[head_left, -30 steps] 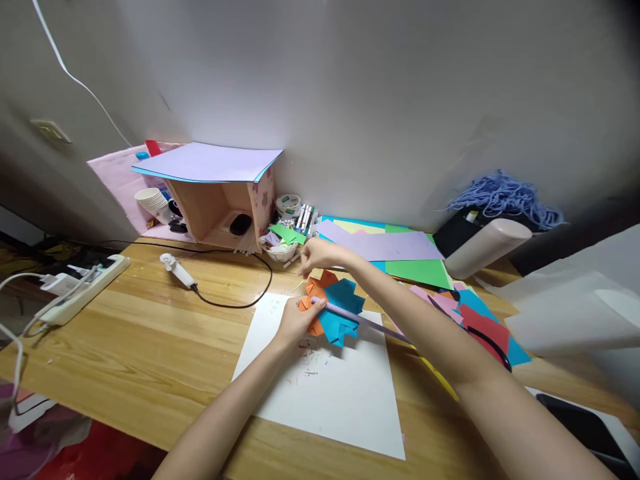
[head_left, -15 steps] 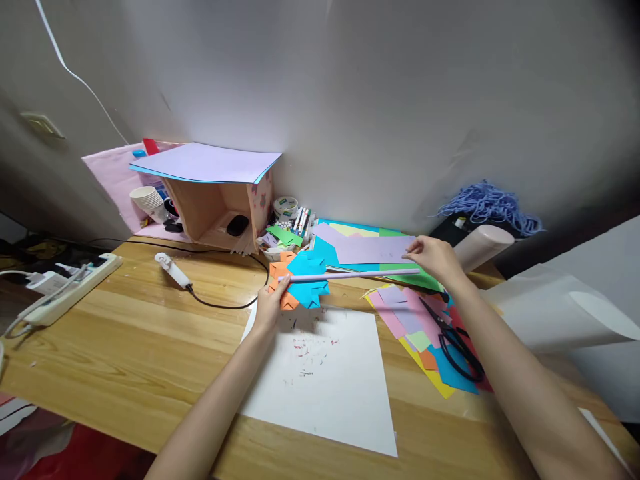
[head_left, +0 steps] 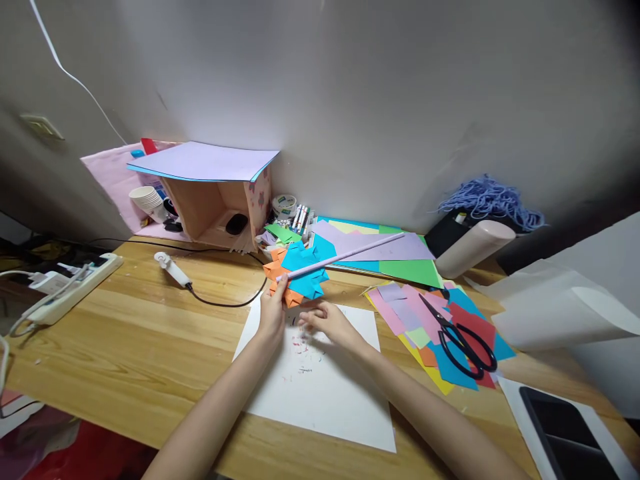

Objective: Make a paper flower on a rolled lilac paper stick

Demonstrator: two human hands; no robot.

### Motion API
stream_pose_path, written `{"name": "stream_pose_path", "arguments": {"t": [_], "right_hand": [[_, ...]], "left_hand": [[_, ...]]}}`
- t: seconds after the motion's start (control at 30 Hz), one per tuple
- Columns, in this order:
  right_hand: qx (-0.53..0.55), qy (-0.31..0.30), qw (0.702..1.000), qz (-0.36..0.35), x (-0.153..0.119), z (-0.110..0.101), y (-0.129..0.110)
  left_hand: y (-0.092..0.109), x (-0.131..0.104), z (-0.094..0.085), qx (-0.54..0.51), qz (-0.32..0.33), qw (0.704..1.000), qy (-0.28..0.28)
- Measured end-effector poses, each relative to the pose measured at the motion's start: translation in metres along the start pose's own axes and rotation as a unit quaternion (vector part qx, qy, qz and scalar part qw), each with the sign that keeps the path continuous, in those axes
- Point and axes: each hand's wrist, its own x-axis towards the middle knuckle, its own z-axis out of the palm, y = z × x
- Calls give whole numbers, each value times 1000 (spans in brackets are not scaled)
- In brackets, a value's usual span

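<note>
My left hand (head_left: 273, 312) is closed on a folded paper shape (head_left: 309, 291), blue on one side and orange on the other, with pointed edges. Its thumb pins the near end of a thin rolled purple paper stick (head_left: 350, 253) across the front. The stick slants up to the right, its far end passing in front of the purple sheets. Just below the shape is my right hand (head_left: 333, 323), fingers loosely curled and apart, with nothing visible in them. Beneath both hands lies a white sheet (head_left: 340, 393) with small coloured marks.
Black scissors (head_left: 465, 347) rest on coloured paper scraps (head_left: 400, 313) at right. Purple sheets (head_left: 370, 243) lie at the back, near a pen-filled container (head_left: 300, 217). A phone (head_left: 565, 427) is front right; a power strip (head_left: 75, 293) and white corded device (head_left: 173, 270) are left.
My right hand has left the purple sheet at the back and come down and left, below the paper shape. The stick's far end has tilted upward. The phone has come into view.
</note>
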Motion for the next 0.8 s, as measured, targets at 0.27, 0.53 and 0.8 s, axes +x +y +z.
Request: {"name": "stream_pose_path", "arguments": {"t": [0.27,0.53,0.8], "right_hand": [[2,72,997,-16,12,3,7],[-12,216,963,-164,-10,-21,-3],[94,-43,988,-112,-29,-47,-30]], "left_hand": [[-4,4,-3,-22,-19,999,19],[-8,7,-7,-41,-11,998,41],[-7,9,-6,-78,-31,996,40]]}}
